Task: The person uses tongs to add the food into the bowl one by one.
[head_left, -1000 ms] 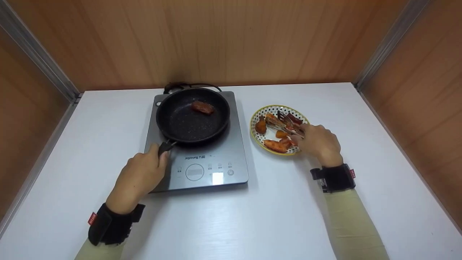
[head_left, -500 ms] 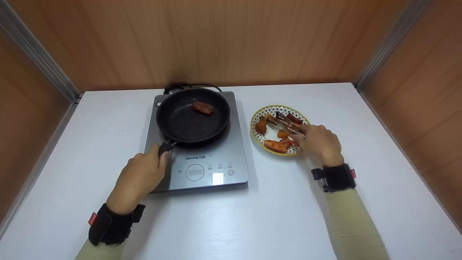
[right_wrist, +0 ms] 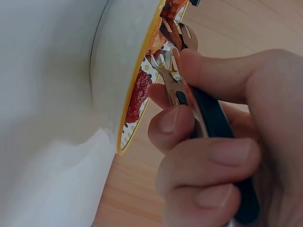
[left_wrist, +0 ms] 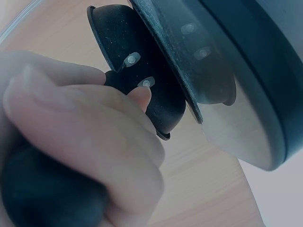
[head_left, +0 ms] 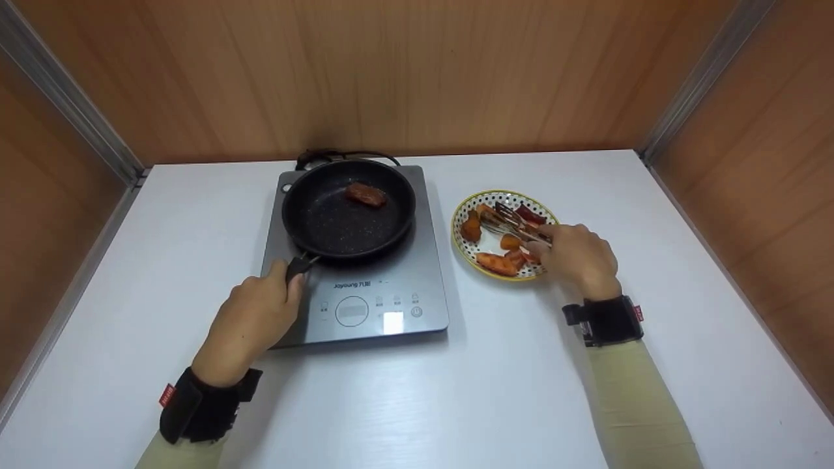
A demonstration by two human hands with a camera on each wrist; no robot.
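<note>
My left hand (head_left: 255, 311) grips the black handle (head_left: 301, 264) of a dark frying pan (head_left: 326, 231). One browned piece of meat (head_left: 365, 195) lies toward the back of the pan. In my right hand (head_left: 578, 257) are metal tongs (right_wrist: 208, 111) with fork-shaped ends and dark grips, pinched between thumb and fingers. Their tines reach low over a dotted, yellow-rimmed plate (head_left: 458, 245), among several food pieces. A dark red piece (head_left: 530, 215), an orange chunk (head_left: 510, 242) and a long orange piece (head_left: 496, 264) surround the tines. What lies between them is partly hidden.
The pan stands on a grey induction cooker (head_left: 384, 273) with its panel facing me. A black cable (head_left: 368, 154) runs behind it. Wooden panels (head_left: 417, 78) enclose the white table (head_left: 404, 404) at the back and sides.
The two tined ends of the tongs have drawn slightly closer together over the plate. The orange chunk has shifted a little right. My left hand and the pan have stayed in place.
</note>
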